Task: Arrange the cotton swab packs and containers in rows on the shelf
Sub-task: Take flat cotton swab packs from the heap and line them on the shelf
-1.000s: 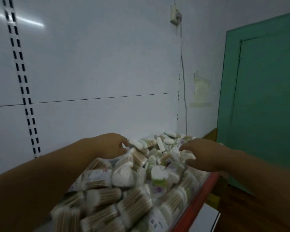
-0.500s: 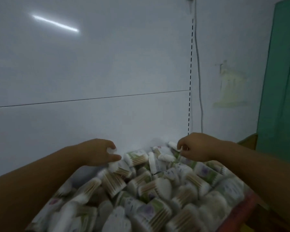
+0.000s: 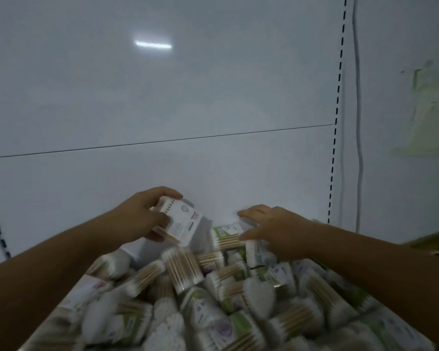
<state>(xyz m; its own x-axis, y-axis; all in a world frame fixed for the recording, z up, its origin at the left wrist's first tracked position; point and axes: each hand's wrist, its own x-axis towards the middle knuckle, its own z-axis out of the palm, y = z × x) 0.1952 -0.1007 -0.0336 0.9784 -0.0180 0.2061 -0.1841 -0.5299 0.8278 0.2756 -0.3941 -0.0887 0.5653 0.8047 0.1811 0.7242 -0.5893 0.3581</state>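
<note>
White back panels (image 3: 162,97) rise behind the shelf (image 3: 133,249), split by a thin seam, with a lamp glare (image 3: 153,44) high up. A slotted upright (image 3: 336,148) and a grey cable (image 3: 357,122) run down at the right.

A loose heap of swab packs (image 3: 213,300) covers most of the shelf, lying at all angles; some show wooden sticks, others white cotton ends, many with green labels. Much of the heap is blurred.

The left grip (image 3: 142,219) grasps one pack (image 3: 181,221), fingers curled over its top and thumb below. This pack is tilted and held just above the rear of the heap, close to the back panels.

The right grip (image 3: 276,229) is released, fingers spread and fairly straight, resting on packs at the back of the heap, near a green-labelled pack (image 3: 226,235). Both forearms reach in from the lower corners.
</note>
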